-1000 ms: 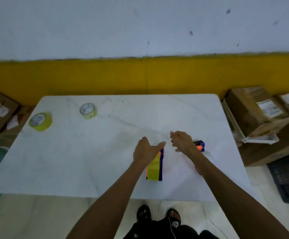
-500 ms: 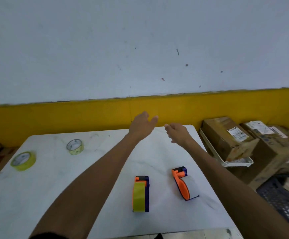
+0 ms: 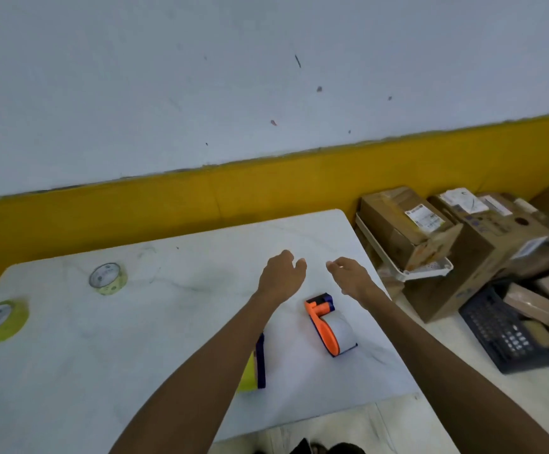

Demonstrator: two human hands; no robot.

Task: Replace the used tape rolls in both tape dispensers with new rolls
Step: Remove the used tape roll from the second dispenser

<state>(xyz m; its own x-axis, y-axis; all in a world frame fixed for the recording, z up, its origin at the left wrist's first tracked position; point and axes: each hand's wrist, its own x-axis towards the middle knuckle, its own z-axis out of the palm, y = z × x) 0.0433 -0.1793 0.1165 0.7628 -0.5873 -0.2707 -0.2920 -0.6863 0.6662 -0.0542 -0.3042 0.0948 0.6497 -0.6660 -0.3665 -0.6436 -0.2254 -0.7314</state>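
Dim, flat indoor light, soft faint shadows, slight motion blur, wide-angle bending at edges

**Both hands raised, nothing held**

Both bare forearms reach from 6 o'clock toward 12. Left hand (image 3: 281,273) palm down, fingers loosely curled, thumb out toward 3 o'clock, nothing gripped. Right hand (image 3: 348,275) just beside it at 3 o'clock, fingers relaxed and slightly bent, nothing gripped. Hands near but apart, not touching.
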